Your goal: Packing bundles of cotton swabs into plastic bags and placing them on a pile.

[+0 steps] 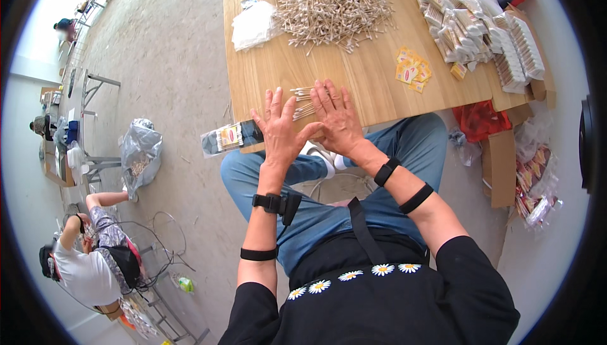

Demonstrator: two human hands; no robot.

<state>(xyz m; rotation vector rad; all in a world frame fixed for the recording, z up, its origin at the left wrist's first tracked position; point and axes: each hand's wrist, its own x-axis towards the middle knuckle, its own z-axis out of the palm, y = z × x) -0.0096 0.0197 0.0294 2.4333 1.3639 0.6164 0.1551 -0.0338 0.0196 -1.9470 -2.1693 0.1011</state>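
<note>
A small bunch of cotton swabs (303, 103) lies on the wooden table near its front edge, between my two hands. My left hand (280, 129) rests beside its left side, fingers stretched out and apart. On the other side my right hand (337, 117) lies flat with fingers extended, partly covering the swab ends. The thumbs come close together in front of the bunch. Left of my left hand, a clear packet of swabs (221, 139) with a yellow card sits by a dark holder (251, 132) at the table corner. Farther back spreads a big loose pile of swabs (335, 15).
White plastic sleeves (251, 27) lie left of the pile, yellow cards (413, 70) to the right. Stacked swab packets (452, 19) fill the far right. A cardboard box (499, 168) stands by the table's right side. At left another person (91, 275) sits near a grey bag (140, 155).
</note>
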